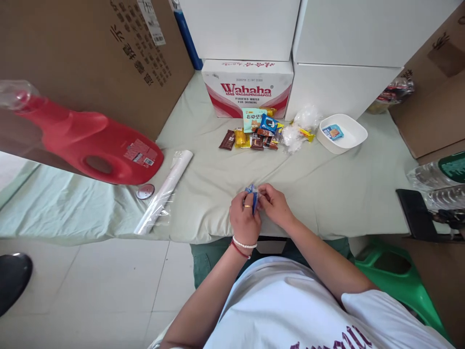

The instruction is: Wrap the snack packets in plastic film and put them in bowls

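Observation:
In front of my body, low over the cloth-covered table point(290, 184), my left hand point(245, 220) is closed around a small blue snack packet point(255, 203). Clear plastic wrap point(257, 193) shows around the packet's upper end. My right hand point(275, 205) is closed too, its fingertips pinching the wrap at the packet's right side. Fingers cover most of the packet. Farther back lies a pile of small wrapped snacks point(256, 141), with crumpled clear plastic point(291, 137) to its right. A white bowl point(354, 141) holds a light blue packet point(333, 132).
To the left lie a roll of plastic wrap point(165, 191), a round badge-like disc point(145, 191) and a big red jug point(90, 140). A Wahaha carton point(249, 92) stands behind the snacks. Clear bottles point(432, 174) and a black case point(414, 208) lie at the right edge.

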### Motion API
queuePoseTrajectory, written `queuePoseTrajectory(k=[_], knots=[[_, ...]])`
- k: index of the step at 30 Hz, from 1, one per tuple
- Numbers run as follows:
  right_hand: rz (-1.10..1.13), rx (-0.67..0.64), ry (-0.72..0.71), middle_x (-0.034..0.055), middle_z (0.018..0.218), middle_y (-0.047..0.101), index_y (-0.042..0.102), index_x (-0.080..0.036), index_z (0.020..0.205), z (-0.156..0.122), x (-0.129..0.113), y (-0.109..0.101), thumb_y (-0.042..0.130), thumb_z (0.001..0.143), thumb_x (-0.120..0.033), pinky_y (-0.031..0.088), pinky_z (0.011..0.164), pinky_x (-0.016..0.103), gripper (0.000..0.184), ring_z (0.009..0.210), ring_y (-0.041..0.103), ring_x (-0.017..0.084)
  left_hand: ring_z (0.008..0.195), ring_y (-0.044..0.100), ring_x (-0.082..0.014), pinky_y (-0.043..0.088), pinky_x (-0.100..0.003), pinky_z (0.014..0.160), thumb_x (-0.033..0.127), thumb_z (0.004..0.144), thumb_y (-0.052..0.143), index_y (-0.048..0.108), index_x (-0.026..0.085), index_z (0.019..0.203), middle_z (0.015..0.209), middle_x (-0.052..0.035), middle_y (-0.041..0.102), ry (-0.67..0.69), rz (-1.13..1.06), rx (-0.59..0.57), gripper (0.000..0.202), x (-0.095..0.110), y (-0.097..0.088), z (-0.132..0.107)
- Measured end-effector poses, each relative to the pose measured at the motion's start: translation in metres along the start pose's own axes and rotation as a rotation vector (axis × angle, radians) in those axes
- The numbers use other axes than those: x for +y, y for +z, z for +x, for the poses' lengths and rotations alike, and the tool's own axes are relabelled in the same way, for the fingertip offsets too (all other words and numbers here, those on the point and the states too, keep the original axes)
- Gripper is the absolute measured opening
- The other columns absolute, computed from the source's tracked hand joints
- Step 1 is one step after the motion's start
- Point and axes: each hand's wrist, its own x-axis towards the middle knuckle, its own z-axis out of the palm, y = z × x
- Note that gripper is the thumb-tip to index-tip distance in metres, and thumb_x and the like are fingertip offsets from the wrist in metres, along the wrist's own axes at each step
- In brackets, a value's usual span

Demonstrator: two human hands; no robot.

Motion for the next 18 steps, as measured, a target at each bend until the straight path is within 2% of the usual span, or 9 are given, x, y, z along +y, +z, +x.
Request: queuePoseTrajectory(k=[2,4,7,11,13,15,16,18], knots=[[0.174,-0.004,0.036,-0.0005,0.094,0.071,0.057,-0.027,0.112,-0.007,0.006,0.0,0.06,0.089,-0.032,0.056,0.075,0.033,0.024,0.08,0.066,0.018,0.133,0.058,-0.0321,0.046,-0.055,0.111,0.011,0.092,0.053,0.063,0.02,0.131,0.136,-0.0188,0.065,0.094,0.036,-0.045,0.041,0.002,0.001,-0.003],[0.299,-0.007,0.06,0.0007,0.102,0.071,0.057,-0.027,0.115,-0.012,0.013,-0.002,0.062,0.088,-0.037,0.056,0.083,0.034,0.03,0.092,0.068,0.019,0.147,0.048,-0.0338,0.039,-0.061,0.119,0.006,0.088,0.052,0.057,0.02,0.142,0.147,-0.02,0.059,0.191,-0.019,-0.129,0.056,-0.001,0.003,-0.007],[0.267,0.019,0.081,0.0024,0.105,0.071,0.059,-0.026,0.114,-0.015,0.024,-0.006,0.065,0.09,-0.048,0.055,0.084,0.035,0.033,0.093,0.067,0.02,0.156,0.037,-0.0332,0.032,-0.064,0.126,0.005,0.082,0.051,0.046,0.022,0.154,0.16,-0.0175,0.049,0.284,-0.225,-0.253,0.075,-0.008,0.0,-0.016],[0.132,0.033,0.049,0.001,0.097,0.07,0.06,-0.026,0.112,-0.015,0.037,-0.01,0.064,0.091,-0.051,0.052,0.079,0.033,0.033,0.084,0.065,0.018,0.151,0.046,-0.0313,0.04,-0.057,0.124,0.007,0.082,0.05,0.039,0.023,0.159,0.16,-0.0155,0.049,0.157,-0.474,-0.291,0.079,-0.009,-0.012,-0.021],[0.115,0.035,0.032,0.0005,0.096,0.07,0.062,-0.026,0.113,-0.014,0.04,-0.016,0.061,0.092,-0.049,0.051,0.077,0.032,0.031,0.082,0.064,0.018,0.149,0.048,-0.0306,0.043,-0.054,0.122,0.009,0.085,0.05,0.037,0.022,0.159,0.158,-0.0165,0.05,0.122,-0.491,-0.282,0.076,-0.012,-0.02,-0.017],[0.099,0.073,0.013,0.0013,0.1,0.071,0.065,-0.026,0.113,-0.011,0.039,-0.035,0.059,0.093,-0.047,0.052,0.08,0.032,0.03,0.087,0.065,0.019,0.147,0.05,-0.0297,0.044,-0.054,0.121,0.012,0.088,0.052,0.044,0.022,0.153,0.155,-0.0155,0.054,0.142,-0.385,-0.245,0.067,-0.022,-0.028,-0.009],[0.081,0.12,-0.001,0.0017,0.103,0.072,0.067,-0.026,0.112,-0.008,0.037,-0.051,0.059,0.092,-0.046,0.052,0.083,0.033,0.029,0.091,0.066,0.02,0.145,0.052,-0.0295,0.044,-0.054,0.121,0.013,0.089,0.053,0.049,0.022,0.148,0.151,-0.0149,0.057,0.148,-0.303,-0.207,0.06,-0.03,-0.031,-0.005],[0.007,0.277,-0.035,0.0016,0.109,0.072,0.07,-0.027,0.111,0.003,0.029,-0.099,0.059,0.091,-0.043,0.051,0.089,0.034,0.027,0.099,0.066,0.021,0.141,0.055,-0.0312,0.045,-0.056,0.118,0.017,0.091,0.055,0.059,0.019,0.135,0.143,-0.0162,0.062,0.125,-0.131,-0.128,0.045,-0.051,-0.038,0.002]])
